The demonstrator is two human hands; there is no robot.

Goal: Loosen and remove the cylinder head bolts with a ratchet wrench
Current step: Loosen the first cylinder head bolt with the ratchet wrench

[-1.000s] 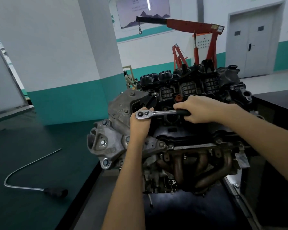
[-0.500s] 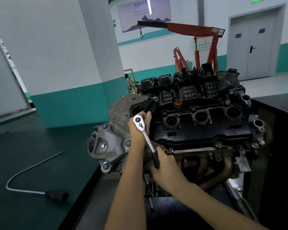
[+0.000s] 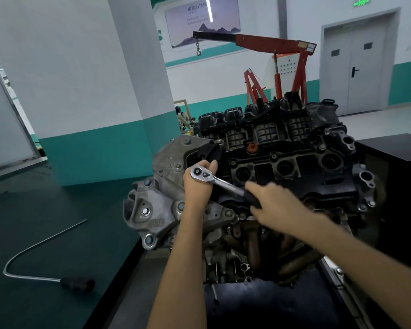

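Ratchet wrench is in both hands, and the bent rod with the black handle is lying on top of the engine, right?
The left hand and right hand do hold the ratchet wrench, but the bent rod isn't on the engine. The head view shows it lying on the dark green surface to the engine's left.

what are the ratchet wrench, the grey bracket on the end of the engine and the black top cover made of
Ratchet wrench: polished, probably chromed steel, with bright mirror-like highlights; its grip looks black rubber or plastic. Grey bracket: likely cast aluminium, matte and grainy with moulded ribs. Black top cover: probably moulded plastic, dull, though painted metal is possible.
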